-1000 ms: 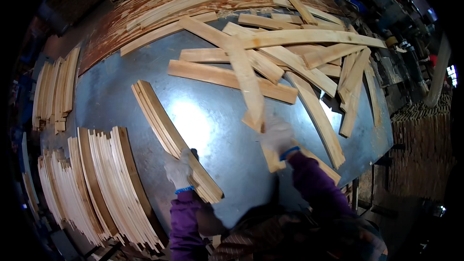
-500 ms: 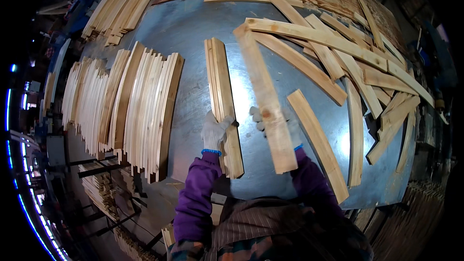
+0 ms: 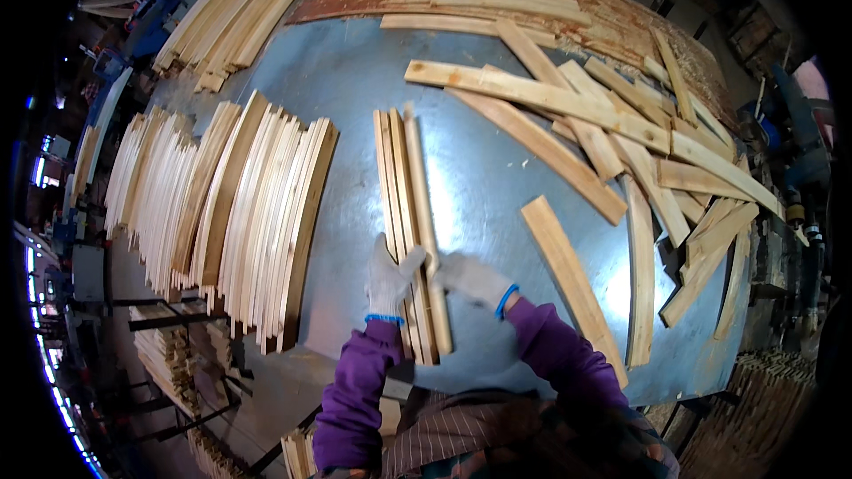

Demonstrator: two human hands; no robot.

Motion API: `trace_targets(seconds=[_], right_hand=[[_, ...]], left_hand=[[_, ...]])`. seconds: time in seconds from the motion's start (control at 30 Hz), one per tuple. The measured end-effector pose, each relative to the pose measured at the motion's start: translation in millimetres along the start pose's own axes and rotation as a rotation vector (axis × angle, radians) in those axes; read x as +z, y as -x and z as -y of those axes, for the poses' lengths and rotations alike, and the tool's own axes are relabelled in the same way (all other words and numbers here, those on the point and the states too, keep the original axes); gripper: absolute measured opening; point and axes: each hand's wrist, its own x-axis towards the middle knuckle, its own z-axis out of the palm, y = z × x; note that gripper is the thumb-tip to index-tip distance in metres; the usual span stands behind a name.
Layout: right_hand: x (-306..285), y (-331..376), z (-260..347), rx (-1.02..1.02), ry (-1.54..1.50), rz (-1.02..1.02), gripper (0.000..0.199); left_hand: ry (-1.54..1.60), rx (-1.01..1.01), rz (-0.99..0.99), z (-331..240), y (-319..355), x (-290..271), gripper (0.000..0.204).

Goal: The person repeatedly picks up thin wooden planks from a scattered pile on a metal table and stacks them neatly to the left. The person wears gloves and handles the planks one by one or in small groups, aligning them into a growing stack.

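A small stack of thin wooden slats (image 3: 406,186) stands on edge on the grey metal table (image 3: 355,80), running away from me. My left hand (image 3: 388,278), in a white glove, presses against the stack's left side near its close end. Also gloved, my right hand (image 3: 469,277) grips the rightmost slat (image 3: 424,204) from the right, closing it against the others. Both sleeves are purple.
Rows of slats on edge (image 3: 257,213) fill the table's left part, with another bundle (image 3: 226,27) at the far left. Loose wider boards (image 3: 603,142) lie scattered across the right and far side. One board (image 3: 568,275) lies just right of my right arm.
The wide board my right hand held is gone from it; my right hand is now at the slat stack beside my left. The view has shifted slightly.
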Motion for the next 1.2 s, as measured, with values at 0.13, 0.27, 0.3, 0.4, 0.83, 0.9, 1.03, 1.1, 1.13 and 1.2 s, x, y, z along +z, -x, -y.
trace_targets(seconds=[0.13, 0.27, 0.3, 0.4, 0.83, 0.9, 1.03, 1.1, 1.13, 1.2], right_hand=[[-88.5, -56.4, -29.8, -0.058, 0.304, 0.191, 0.041], [-259.1, -121.1, -124.9, 0.390, 0.762, -0.293, 0.066], [-285.7, -104.6, -154.3, 0.514, 0.790, -0.181, 0.066], [-300.9, -110.5, -170.2, 0.632, 0.769, 0.032, 0.061], [-58.5, 11.7, -4.7, 0.503, -0.624, 0.036, 0.045], [-43.5, 17.9, -4.0, 0.805, -1.757, -0.197, 0.036], [-72.6, 7.7, 2.8, 0.741, -1.683, -0.182, 0.045], [-72.7, 3.2, -15.4, 0.824, -1.692, -0.134, 0.050], [-54.8, 9.8, -31.0, 0.695, -1.314, -0.113, 0.052], [-34.9, 0.8, -24.8, 0.588, -0.735, -0.013, 0.062]], left_hand=[[-0.240, -0.095, -0.079, -13.5, -10.1, 27.4, 0.100], [-0.239, -0.150, -0.057, -8.1, -12.0, 25.4, 0.102], [-0.264, -0.183, -0.026, -27.4, -10.3, 26.1, 0.102], [-0.234, -0.086, -0.062, -16.7, -11.7, 27.3, 0.102], [-0.226, -0.108, -0.059, -18.4, -13.8, 18.4, 0.099], [-0.258, -0.180, 0.008, -14.9, -7.2, 12.1, 0.098], [-0.319, -0.288, 0.019, -25.9, -9.5, 8.5, 0.094], [-0.295, -0.256, 0.028, -21.2, -9.3, 10.8, 0.090], [-0.284, -0.225, 0.034, -25.3, -11.0, 12.2, 0.088], [-0.291, -0.188, 0.064, -28.6, -9.0, 5.1, 0.086]])
